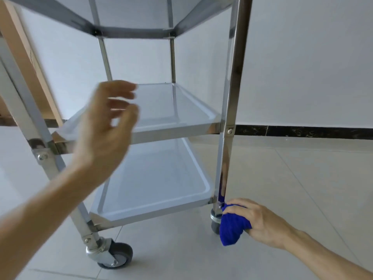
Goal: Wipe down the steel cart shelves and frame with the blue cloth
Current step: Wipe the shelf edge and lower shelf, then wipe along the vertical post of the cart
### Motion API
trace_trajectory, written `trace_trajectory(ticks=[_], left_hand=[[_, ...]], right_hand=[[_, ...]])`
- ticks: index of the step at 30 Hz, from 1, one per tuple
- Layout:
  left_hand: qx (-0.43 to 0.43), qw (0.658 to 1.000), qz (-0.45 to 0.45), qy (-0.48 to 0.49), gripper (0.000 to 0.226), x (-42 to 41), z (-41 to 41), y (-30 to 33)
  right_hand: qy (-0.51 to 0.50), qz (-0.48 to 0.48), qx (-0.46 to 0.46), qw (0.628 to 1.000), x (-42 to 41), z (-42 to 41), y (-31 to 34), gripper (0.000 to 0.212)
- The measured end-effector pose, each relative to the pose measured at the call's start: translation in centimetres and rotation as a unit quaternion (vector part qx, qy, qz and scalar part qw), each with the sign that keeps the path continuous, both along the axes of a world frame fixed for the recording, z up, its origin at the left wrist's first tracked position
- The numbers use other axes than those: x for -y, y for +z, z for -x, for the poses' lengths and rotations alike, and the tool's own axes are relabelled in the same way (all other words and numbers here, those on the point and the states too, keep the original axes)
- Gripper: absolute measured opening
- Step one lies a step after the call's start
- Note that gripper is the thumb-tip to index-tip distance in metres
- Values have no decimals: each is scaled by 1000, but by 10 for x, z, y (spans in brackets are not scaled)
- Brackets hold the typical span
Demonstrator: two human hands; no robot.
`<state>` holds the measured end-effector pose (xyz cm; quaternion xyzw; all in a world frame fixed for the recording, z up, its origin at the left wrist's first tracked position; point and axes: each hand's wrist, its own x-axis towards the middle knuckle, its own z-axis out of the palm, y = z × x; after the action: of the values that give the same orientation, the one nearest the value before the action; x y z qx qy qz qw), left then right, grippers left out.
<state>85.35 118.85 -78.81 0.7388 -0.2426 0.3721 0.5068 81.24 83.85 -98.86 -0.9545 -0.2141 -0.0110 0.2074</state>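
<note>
My left hand (pixel 105 126) nearest, open, empty, blurred. Right hand (pixel 256 221) clenches blue cloth (pixel 232 229) at right front leg (pixel 232 98) foot, beside caster (pixel 215 223). Frame-wiping step; next probably stroke up leg.

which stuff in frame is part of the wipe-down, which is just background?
Job:
- blue cloth, bunched in the right hand at the foot of the near right leg
- middle shelf, bottom shelf
- left hand, open, blurred, empty

Background:
- wooden frame behind the cart
- tiled floor, white wall
</note>
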Motion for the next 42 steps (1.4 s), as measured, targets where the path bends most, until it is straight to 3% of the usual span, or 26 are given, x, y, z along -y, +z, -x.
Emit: trace_trajectory(ticks=[4,8,12,17,24,31,36,42], left_hand=[[-131,984,26,-121,34,98,-4,41],[-179,969,20,-170,52,172,-9,54],[-235,951,95,-179,62,196,-13,51],[-306,933,57,-180,60,187,-16,49],[-258,950,89,-155,26,145,-5,38],[-207,960,156,-106,57,86,29,29],[-181,960,202,-68,53,37,59,31],[-195,937,290,4,54,-20,87,24]], right_hand=[[-112,-156,23,981,4,-10,22,70],[-248,-317,-21,915,-2,-25,51,57],[-281,-412,-40,866,-8,-34,66,43],[-276,-487,-109,821,-26,-37,68,34],[-280,-549,-117,779,-37,-49,80,30],[-226,-638,-173,715,-71,-73,116,38],[-207,-662,-220,686,-124,-104,136,53],[-183,-651,-247,694,-200,-140,161,81]])
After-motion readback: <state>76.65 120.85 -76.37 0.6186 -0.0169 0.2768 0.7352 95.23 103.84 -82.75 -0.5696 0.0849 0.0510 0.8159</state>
